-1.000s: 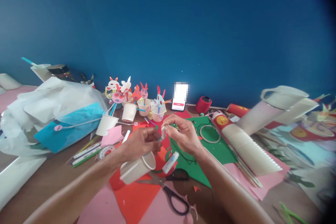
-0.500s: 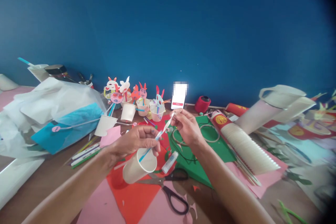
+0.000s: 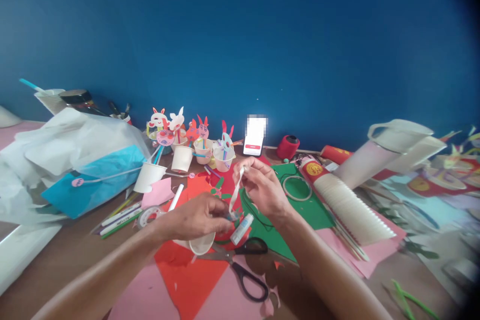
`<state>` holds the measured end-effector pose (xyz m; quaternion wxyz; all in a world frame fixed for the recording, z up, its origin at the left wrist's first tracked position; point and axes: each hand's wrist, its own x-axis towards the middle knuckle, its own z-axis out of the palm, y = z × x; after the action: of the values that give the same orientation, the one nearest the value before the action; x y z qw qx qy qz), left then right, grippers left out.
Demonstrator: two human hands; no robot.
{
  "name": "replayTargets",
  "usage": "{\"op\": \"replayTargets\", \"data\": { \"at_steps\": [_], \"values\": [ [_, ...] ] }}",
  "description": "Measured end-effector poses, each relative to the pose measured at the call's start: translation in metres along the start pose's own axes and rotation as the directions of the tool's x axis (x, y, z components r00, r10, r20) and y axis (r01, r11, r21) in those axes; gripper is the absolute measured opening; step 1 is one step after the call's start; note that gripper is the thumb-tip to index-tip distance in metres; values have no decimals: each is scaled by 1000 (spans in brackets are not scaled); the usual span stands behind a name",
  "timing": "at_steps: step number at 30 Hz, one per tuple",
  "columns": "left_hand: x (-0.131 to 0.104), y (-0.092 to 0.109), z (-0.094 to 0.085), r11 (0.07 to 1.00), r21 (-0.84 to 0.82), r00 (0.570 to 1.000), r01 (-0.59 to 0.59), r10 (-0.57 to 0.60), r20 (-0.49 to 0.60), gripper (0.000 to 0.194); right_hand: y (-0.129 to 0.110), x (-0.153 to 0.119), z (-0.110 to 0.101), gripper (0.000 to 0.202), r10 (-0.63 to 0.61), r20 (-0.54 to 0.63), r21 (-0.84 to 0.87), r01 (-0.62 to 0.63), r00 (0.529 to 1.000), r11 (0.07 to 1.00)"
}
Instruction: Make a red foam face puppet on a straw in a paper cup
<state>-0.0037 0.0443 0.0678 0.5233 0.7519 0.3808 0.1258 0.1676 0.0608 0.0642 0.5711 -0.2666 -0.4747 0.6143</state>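
Observation:
My right hand point(image 3: 262, 185) pinches the upper end of a twisted white strip point(image 3: 236, 191) between thumb and fingers. Just left of it, my left hand point(image 3: 200, 217) is bent over a white paper cup point(image 3: 202, 244), its fingers closed round the strip's lower end, where a bit of blue shows. The cup is mostly covered by that hand. A small glue tube point(image 3: 242, 229) lies to the right of my left fingertips. Black-handled scissors point(image 3: 247, 275) lie open in front of the cup.
Decorated paper cups point(image 3: 224, 160) and a lit phone point(image 3: 253, 137) stand along the blue wall. Right are green paper point(image 3: 318, 212), stacked cups point(image 3: 356, 207) and a white pitcher point(image 3: 375, 160). Left are markers point(image 3: 122, 220), a tape roll point(image 3: 150, 216) and a plastic bag point(image 3: 86, 135).
My left hand has moved lower, over the cup, and the blue straw is now mostly hidden. The white strip hangs more steeply below my right hand, which has shifted slightly left. The tape roll has come into view.

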Motion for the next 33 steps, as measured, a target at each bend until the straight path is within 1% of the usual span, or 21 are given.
{"op": "replayTargets", "data": {
  "at_steps": [1, 3, 5, 7, 8, 10, 12, 14, 16, 18, 21, 23, 25, 27, 30, 33],
  "values": [
    [1, -2, -1, 1000, -9, 1000, -4, 3, -8, 16, -3, -3, 2, 10, -9, 33, -10, 9, 999, 1000],
    [4, -7, -4, 997, -77, 999, -9, 12, 30, 19, -9, -7, 5, 11, -15, 109, -39, 19, 994, 999],
    [7, -11, -8, 983, -186, 996, -7, 24, 90, 20, -13, -11, 5, 12, -13, 173, -55, 23, 985, 998],
    [9, -15, -14, 953, -304, 993, 9, 26, 113, 18, -15, -11, 4, 13, -34, 196, -32, 41, 980, 999],
    [9, -17, -17, 933, -360, 993, 17, 25, 112, 17, -16, -10, 2, 12, -54, 189, -8, 56, 981, 998],
    [8, -18, -23, 896, -443, 993, 15, 39, 112, 17, -16, -6, -3, 12, -105, 136, 51, 99, 985, 994],
    [5, -17, -28, 867, -498, 994, -23, 73, 81, 15, -15, 1, -9, 13, -156, 52, 105, 150, 986, 983],
    [2, -15, -32, 861, -507, 993, -42, 92, 74, 12, -13, 8, -15, 12, -180, -41, 135, 184, 983, 974],
    [-1, -11, -33, 897, -442, 988, -8, 76, 136, 10, -10, 13, -17, 10, -166, -125, 137, 183, 978, 974],
    [-3, -7, -33, 948, -316, 979, 33, 33, 202, 9, -8, 15, -17, 9, -118, -183, 143, 145, 976, 979],
    [-6, 1, -30, 986, -157, 974, 61, -25, 225, 9, -5, 13, -12, 10, -63, -219, 181, 104, 974, 978],
    [-7, 5, -28, 993, -99, 967, 67, -40, 250, 10, -4, 11, -8, 10, -63, -210, 199, 106, 976, 974],
    [-6, 5, -25, 996, -50, 958, 67, -50, 283, 11, -3, 7, -4, 10, -68, -172, 210, 104, 983, 972],
    [-4, 3, -22, 998, 11, 947, 57, -57, 317, 12, -3, 1, 0, 8, -65, -106, 217, 87, 992, 972],
    [2, -5, -17, 993, 106, 941, 45, -78, 330, 14, -3, -8, 6, 8, -68, 55, 214, 54, 996, 975],
    [6, -13, -14, 988, 141, 948, 59, -100, 303, 15, -5, -15, 10, 9, -72, 242, 167, 31, 968, 985]
  ]
}}
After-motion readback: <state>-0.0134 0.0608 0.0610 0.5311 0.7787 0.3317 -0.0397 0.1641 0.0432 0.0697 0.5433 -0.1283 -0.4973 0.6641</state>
